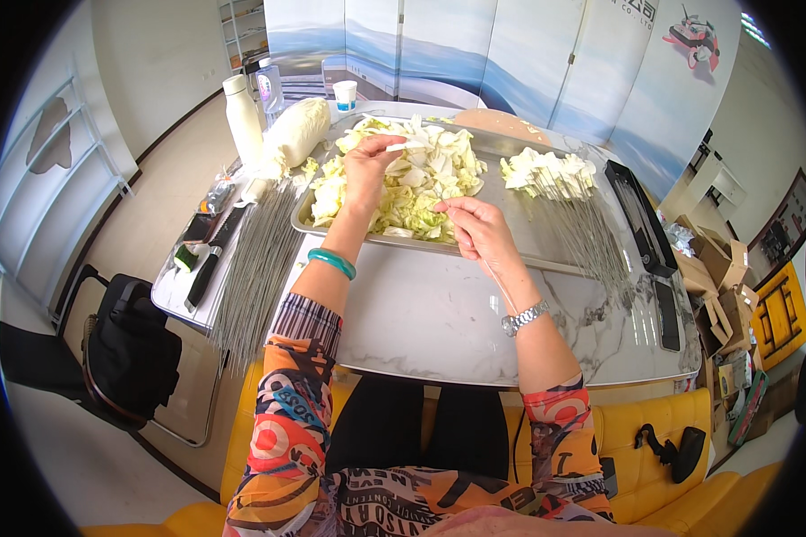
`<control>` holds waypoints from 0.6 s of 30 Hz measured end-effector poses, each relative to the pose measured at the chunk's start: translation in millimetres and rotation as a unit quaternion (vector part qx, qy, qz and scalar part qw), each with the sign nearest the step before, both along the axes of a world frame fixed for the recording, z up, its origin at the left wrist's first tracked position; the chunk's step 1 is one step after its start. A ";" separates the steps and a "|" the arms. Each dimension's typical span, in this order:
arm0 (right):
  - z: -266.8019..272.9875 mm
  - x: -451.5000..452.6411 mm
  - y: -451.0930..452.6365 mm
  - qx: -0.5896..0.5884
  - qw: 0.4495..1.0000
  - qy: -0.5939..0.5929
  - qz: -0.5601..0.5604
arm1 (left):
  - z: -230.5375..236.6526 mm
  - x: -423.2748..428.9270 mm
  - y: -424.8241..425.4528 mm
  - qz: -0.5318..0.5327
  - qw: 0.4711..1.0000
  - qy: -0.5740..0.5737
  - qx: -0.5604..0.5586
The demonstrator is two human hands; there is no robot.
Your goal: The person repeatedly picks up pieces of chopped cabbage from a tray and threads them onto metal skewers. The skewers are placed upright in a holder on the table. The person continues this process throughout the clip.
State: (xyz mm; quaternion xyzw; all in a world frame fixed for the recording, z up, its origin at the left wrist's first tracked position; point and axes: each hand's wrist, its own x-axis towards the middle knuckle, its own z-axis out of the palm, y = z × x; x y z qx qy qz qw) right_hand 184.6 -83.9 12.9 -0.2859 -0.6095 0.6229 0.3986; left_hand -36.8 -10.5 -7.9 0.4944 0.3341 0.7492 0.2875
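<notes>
My left hand (pixel 368 168) is raised over the metal tray (pixel 436 250), pinching a pale piece of cabbage (pixel 406 145) between thumb and fingertips. Lower and to the right, my right hand (pixel 480 225) grips a thin skewer (pixel 499 280), whose shaft runs back along the wrist. Its tip points towards the heap of cut cabbage leaves (pixel 436 161) filling the tray's left side. On the tray's right, several skewers (pixel 577 225) lie side by side with cabbage pieces (pixel 544 173) threaded on their far ends.
Left of the tray lies a bundle of bare metal skewers (pixel 255 268), beside a black-handled knife (pixel 205 278). A whole napa cabbage (pixel 302 131), white bottle (pixel 242 121) and paper cup (pixel 344 96) stand behind. At right are a black box (pixel 638 215) and a phone (pixel 667 315).
</notes>
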 end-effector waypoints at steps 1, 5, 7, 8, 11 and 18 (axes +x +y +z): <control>-0.5 -0.1 0.4 -0.001 1.000 0.001 0.000 | 0.3 0.6 -0.3 0.001 1.000 0.002 0.006; -1.1 0.3 1.1 -0.002 1.000 0.003 0.000 | 1.9 1.8 -2.8 -0.016 1.000 0.026 0.008; -2.3 0.6 2.1 -0.002 1.000 0.004 0.000 | 3.8 2.2 -4.8 -0.038 0.999 0.021 0.001; -2.6 0.8 2.4 -0.001 1.000 0.005 0.001 | 4.6 3.2 -5.6 -0.048 0.999 0.011 -0.001; -2.4 -0.3 1.6 -0.005 1.000 0.008 -0.005 | 10.4 7.9 -9.5 -0.085 0.996 -0.038 -0.002; -4.8 -3.7 1.9 0.014 1.000 -0.002 -0.013 | 7.2 11.0 -4.5 -0.108 0.991 -0.075 0.012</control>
